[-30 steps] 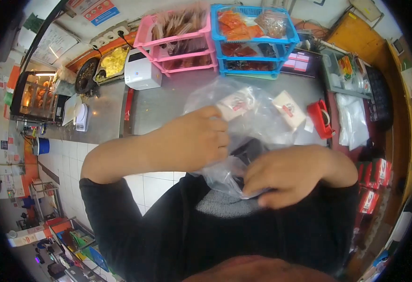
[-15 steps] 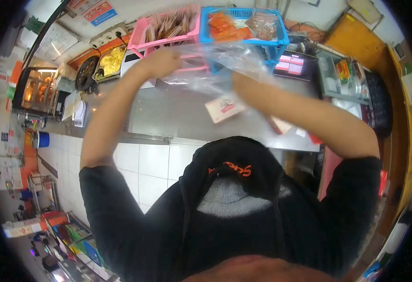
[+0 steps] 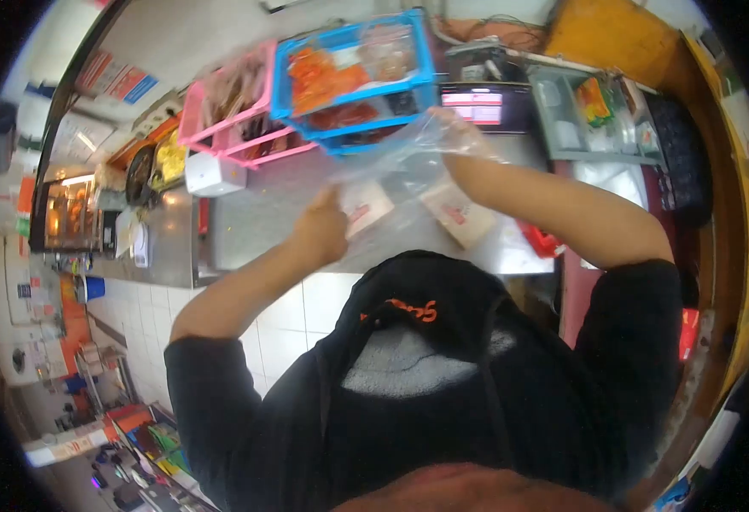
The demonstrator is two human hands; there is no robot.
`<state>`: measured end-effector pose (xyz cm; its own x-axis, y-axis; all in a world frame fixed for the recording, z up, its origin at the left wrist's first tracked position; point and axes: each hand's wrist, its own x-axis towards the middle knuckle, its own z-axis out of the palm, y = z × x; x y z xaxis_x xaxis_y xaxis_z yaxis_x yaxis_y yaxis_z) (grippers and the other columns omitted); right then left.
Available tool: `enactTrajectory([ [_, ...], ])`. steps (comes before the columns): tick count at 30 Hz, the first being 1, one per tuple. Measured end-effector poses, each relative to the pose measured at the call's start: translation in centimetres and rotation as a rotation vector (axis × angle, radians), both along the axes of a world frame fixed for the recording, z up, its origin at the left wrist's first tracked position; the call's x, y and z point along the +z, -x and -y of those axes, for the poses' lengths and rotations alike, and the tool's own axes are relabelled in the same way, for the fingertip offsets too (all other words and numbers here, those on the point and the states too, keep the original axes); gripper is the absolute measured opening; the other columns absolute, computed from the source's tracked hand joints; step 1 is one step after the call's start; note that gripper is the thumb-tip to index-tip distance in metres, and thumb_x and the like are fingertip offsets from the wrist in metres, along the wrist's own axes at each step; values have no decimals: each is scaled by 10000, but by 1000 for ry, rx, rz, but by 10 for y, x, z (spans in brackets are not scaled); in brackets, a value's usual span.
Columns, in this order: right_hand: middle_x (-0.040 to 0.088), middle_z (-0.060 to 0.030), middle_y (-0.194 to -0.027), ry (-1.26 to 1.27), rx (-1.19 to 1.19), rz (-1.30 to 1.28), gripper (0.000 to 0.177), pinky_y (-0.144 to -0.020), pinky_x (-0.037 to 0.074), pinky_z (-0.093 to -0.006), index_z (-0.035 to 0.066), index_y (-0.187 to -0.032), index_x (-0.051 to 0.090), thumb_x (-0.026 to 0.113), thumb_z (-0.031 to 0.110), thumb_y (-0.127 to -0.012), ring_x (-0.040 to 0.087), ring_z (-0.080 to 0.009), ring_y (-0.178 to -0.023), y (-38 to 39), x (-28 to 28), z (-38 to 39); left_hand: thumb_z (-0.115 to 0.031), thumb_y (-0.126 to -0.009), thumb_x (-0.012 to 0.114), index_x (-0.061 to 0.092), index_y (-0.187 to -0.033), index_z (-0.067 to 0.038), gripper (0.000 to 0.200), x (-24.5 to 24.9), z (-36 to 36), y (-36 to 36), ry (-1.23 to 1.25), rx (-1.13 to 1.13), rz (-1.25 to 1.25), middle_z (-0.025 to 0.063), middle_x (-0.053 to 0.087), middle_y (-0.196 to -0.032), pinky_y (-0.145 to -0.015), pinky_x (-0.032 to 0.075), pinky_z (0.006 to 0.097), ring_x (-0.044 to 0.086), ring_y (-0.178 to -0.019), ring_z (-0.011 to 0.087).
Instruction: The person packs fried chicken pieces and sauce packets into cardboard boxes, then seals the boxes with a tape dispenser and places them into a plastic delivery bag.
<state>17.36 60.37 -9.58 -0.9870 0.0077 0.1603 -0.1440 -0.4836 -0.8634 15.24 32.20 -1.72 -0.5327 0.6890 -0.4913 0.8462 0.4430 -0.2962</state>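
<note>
Nearest is the person's black top (image 3: 442, 427), with orange lettering (image 3: 400, 311) on its chest. Beyond it, the left hand (image 3: 323, 229) is curled narrow on the near left side of a clear plastic bag (image 3: 400, 162) (blur softens the fingertips). The right hand (image 3: 461, 138), farther out, is bent around the bag's far right side, so the film spans between the 2 hands, above the steel counter (image 3: 259, 226). Below the bag lie 2 white cartons with red print: a left carton (image 3: 369, 210) near the left hand and a right carton (image 3: 461, 218), with a red tape dispenser (image 3: 542, 240) beside it. Farther back stand pink tiered baskets (image 3: 255, 143), blue tiered baskets (image 3: 332, 128) and a lit screen (image 3: 482, 107).
</note>
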Motion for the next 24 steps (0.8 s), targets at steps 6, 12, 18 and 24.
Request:
enactTrajectory([
  [6, 598, -140, -1136, -729, -416, -381, 521, -964, 433, -313, 106, -1359, 462, 515, -6, -853, 559, -213, -1057, -36, -46, -69, -305, -815, 564, 735, -816, -98, 268, -47, -26, 15, -185, 3, 70, 67, 702, -934, -1147, 211, 455, 388, -1327, 264],
  [12, 663, -133, -833, -1170, 311, 101, 391, -741, 504, -428, 103, -1127, 649, 543, 384, -876, 641, -291, -791, -26, -54, -137, -249, -837, 529, 717, -811, -126, 225, -17, -90, -51, -274, -105, 347, 9, 698, -958, -1129, 138, 604, 418, -1316, 195],
  [18, 658, -173, -897, -1289, 816, -463, 350, -883, 452, -445, 58, -1057, 654, 585, 346, -870, 607, -354, -933, -76, 45, -88, -282, -949, 443, 683, -986, -48, 337, -103, -35, -4, -441, 464, 45, 112, 556, -1302, -1107, 192, 598, 373, -1341, 278],
  [24, 627, -143, -968, -1373, -721, -33, 294, -809, 437, -461, 50, -981, 665, 593, 53, -697, 570, -322, -965, -3, -27, -214, -386, -729, 765, 673, -902, 67, 493, -102, -98, -51, -474, 537, -53, 298, 392, -1400, -1083, 323, 485, 249, -1359, 482],
])
